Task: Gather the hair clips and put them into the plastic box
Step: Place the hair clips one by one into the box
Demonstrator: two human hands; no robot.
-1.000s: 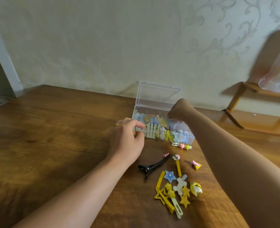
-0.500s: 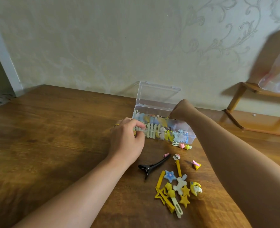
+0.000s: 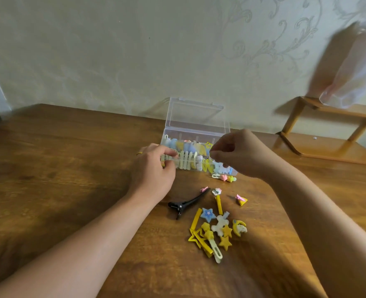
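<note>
The clear plastic box (image 3: 196, 117) stands open at the back of the table, lid upright, packed with pastel hair clips. My left hand (image 3: 154, 171) grips its front left corner. My right hand (image 3: 237, 154) hovers over the box's right end with fingers curled and nothing visible in them. Loose hair clips (image 3: 215, 231), mostly yellow stars and bars, lie in a pile in front of the box. A black clip (image 3: 186, 204) lies left of the pile. A pink-and-yellow clip (image 3: 240, 200) lies to the right, and two small clips (image 3: 224, 177) rest against the box's front.
The wooden table (image 3: 59, 168) runs to a patterned wall just behind the box. A low wooden shelf (image 3: 328, 147) stands at the back right, with a thin plastic bag (image 3: 354, 69) hanging over it.
My right hand has lifted out of the box and drawn back a little toward me. The left hand stays on the box's corner. The loose clips have not moved.
</note>
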